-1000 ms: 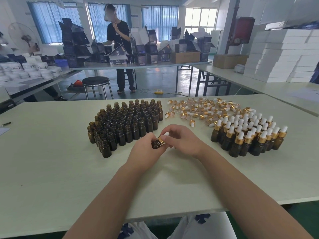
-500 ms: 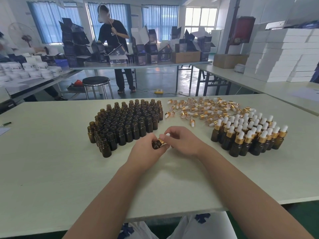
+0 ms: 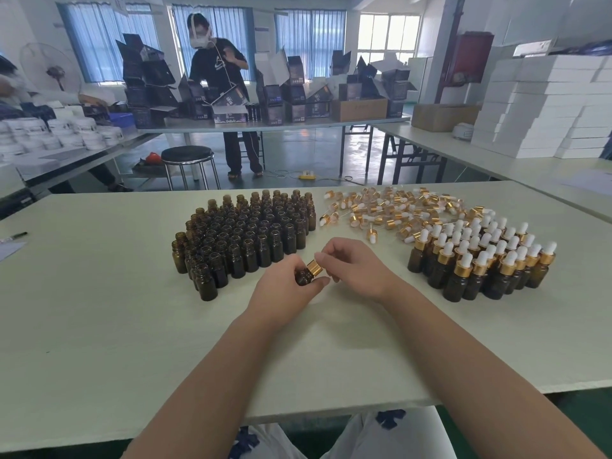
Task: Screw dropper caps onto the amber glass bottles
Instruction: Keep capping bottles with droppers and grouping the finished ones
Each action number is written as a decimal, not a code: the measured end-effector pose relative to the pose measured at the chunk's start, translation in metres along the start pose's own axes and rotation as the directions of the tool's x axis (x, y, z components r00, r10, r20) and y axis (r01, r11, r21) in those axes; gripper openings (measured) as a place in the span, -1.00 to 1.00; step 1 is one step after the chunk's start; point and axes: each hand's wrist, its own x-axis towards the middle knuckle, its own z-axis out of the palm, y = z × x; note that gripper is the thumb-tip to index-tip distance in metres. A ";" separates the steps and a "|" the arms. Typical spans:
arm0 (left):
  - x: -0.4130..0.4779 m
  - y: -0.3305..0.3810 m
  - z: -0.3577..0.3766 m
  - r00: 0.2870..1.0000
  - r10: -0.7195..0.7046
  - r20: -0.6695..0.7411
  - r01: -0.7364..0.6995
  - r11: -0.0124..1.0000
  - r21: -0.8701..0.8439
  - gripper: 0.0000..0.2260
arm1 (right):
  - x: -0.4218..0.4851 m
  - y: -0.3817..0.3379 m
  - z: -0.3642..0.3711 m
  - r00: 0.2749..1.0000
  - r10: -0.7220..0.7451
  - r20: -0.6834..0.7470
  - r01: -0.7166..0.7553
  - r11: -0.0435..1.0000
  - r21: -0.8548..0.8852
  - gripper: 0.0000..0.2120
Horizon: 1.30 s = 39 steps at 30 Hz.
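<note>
My left hand (image 3: pixel 284 289) grips a small amber bottle (image 3: pixel 304 278), tilted to the right, just above the table. A gold dropper cap (image 3: pixel 314 268) sits on its neck, and my right hand (image 3: pixel 354 270) pinches that cap with its fingertips; the white bulb is hidden under my fingers. Behind and left stands a block of several uncapped amber bottles (image 3: pixel 245 236). A heap of loose gold and white dropper caps (image 3: pixel 394 210) lies at the back right. Several capped bottles (image 3: pixel 480 260) stand in a cluster to the right.
The white table (image 3: pixel 99 326) ends close to my body at the front edge. A pen (image 3: pixel 15 235) and paper lie at the far left. Beyond the table are a stool (image 3: pixel 188 157), a standing person (image 3: pixel 228 104), stacked dark cartons and white boxes (image 3: pixel 543 107).
My right-hand fingers have closed over the cap's white bulb, which showed a second ago. The bottle stays in my left hand at the same spot. The person at the back has shifted left.
</note>
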 end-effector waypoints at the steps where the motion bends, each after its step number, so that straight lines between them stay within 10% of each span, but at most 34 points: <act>1: 0.000 0.000 0.000 1.000 0.000 0.004 0.000 1.000 0.003 -0.67 | 0.000 0.000 0.001 1.000 0.008 -0.014 -0.009 0.999 -0.050 -0.69; 5: -0.001 0.000 -0.001 1.000 0.002 0.011 -0.002 1.000 0.003 -0.68 | -0.001 -0.002 0.001 0.998 0.024 -0.054 -0.029 0.996 -0.089 -0.47; 13: -0.002 0.003 -0.002 1.000 -0.010 0.023 0.009 1.000 0.017 -0.68 | 0.000 0.001 -0.002 1.000 -0.007 -0.030 0.007 1.000 0.012 -0.79; 30: -0.002 0.002 -0.001 1.000 0.006 0.019 -0.006 1.000 -0.002 -0.69 | 0.003 0.010 0.001 0.999 -0.013 -0.037 0.009 0.994 -0.106 -0.36; 35: -0.001 0.001 -0.001 1.000 0.014 0.016 -0.014 1.000 0.002 -0.68 | 0.005 0.013 -0.001 0.999 -0.046 -0.003 0.046 0.994 -0.104 -0.82; 39: -0.001 0.000 0.000 0.999 0.032 0.018 -0.032 0.999 0.002 -0.70 | 0.005 0.012 0.000 1.000 -0.025 -0.003 0.024 0.994 -0.109 -0.70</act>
